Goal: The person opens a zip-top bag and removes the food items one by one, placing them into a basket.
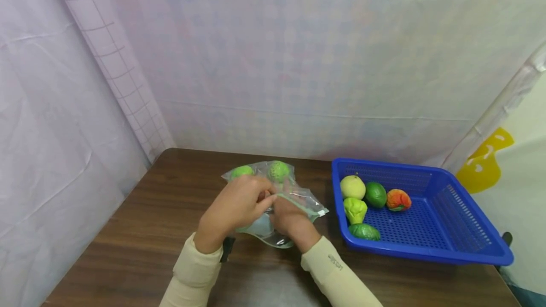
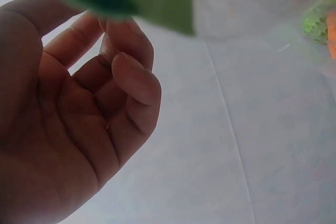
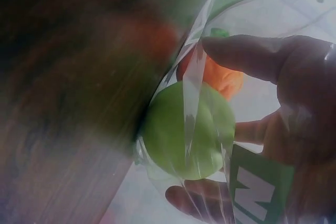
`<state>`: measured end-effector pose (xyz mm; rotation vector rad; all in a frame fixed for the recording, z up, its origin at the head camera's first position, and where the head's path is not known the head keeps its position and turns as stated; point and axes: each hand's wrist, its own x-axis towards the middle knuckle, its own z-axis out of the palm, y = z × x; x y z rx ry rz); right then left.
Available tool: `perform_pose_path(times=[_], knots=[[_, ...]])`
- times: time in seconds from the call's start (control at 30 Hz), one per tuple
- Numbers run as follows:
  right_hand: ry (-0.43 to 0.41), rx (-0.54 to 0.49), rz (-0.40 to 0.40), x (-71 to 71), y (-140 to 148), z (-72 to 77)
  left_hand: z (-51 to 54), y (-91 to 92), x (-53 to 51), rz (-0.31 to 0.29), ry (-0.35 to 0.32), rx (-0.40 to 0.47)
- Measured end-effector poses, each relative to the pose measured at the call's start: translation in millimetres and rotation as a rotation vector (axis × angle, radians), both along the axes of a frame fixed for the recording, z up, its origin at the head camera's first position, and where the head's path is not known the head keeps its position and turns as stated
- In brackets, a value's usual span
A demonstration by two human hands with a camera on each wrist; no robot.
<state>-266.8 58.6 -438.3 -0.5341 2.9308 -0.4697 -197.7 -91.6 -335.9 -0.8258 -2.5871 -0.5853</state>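
White cloth point(image 1: 298, 60) hangs behind and to the left of a brown wood-grain tabletop point(image 1: 170, 221). Positions are referred to the blue basket point(image 1: 405, 250); entries run left to right.

Left hand point(image 1: 239, 205): well left of the basket; thumb and forefinger pinch the green-edged rim of the zip bag point(image 1: 261, 225). Left wrist view: fingers curled, the pinch itself not clear. Judgement: rim held up so the limp mouth gapes for the other hand.

Zip bag: on the tabletop, left of the basket and apart from it. Mouth faces the person and slightly basketward; the slider point(image 1: 322, 212) is at the corner nearest the basket. Long axis, as far as the creased film allows, runs near-right to far-left, closed end toward the back cloth. Two green round pieces point(image 1: 279, 171) sit at that end, probably seated deep to leave room near the mouth.

Right hand point(image 1: 291, 219): left of the basket, reaching in at the mouth. Right wrist view, through film: thumb and fingers spread about a green ball point(image 3: 210, 140); cannot tell whether they touch it. Orange piece point(image 3: 226, 74) beyond; cannot tell whether bagged.

Basket: long axis roughly left-right. Five fruit-and-vegetable pieces point(image 1: 352, 188) gather toward its left end, likely convenient for the right hand.

Yellow shape point(image 1: 486, 169): behind the basket's right end.
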Motion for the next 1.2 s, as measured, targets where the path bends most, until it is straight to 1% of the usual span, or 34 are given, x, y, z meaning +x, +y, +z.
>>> perform_pose_path(times=[0.17, 0.3, 0.4, 0.53, 0.63, 0.7, 0.8, 0.87, 0.97, 1.1, 1.2], knots=[[-0.022, -0.011, 0.010, 0.5, -1, 2.3, 0.2, -0.3, -0.7, 0.003, 0.005, -0.003], [0.024, -0.004, 0.023, 2.1, -2, 3.9, 0.8, -0.8, -0.5, 0.006, -0.001, -0.004], [0.036, -0.012, 0.018, 3.8, -3, 3.9, 1.3, -0.9, -0.3, 0.008, -0.016, 0.001], [0.003, -0.028, -0.011, 5.9, -5, 4.7, 1.7, -1.0, -0.3, 0.002, -0.016, 0.002], [-0.019, -0.021, -0.024, 7.0, -6, 6.5, 1.7, -1.1, -0.5, -0.005, -0.009, 0.002], [-0.025, -0.008, -0.024, 7.8, -6, 8.0, 1.5, -1.1, -0.7, -0.004, -0.009, 0.003], [-0.013, 0.016, -0.003, 10.3, -6, 10.5, 1.2, -1.2, -0.8, -0.001, -0.011, 0.007], [0.019, 0.033, 0.021, 13.0, -6, 12.0, 0.9, -1.2, -0.6, 0.002, -0.011, 0.009], [0.102, 0.063, 0.056, 18.6, -5, 15.4, 0.9, -1.6, -0.2, 0.005, -0.011, 0.011], [0.194, 0.099, 0.068, 27.8, -3, 21.2, 1.7, -2.0, 0.1, 0.004, -0.013, 0.013], [0.238, 0.130, 0.074, 35.2, -3, 27.2, 2.4, -2.4, -0.4, 0.005, -0.024, 0.015]])
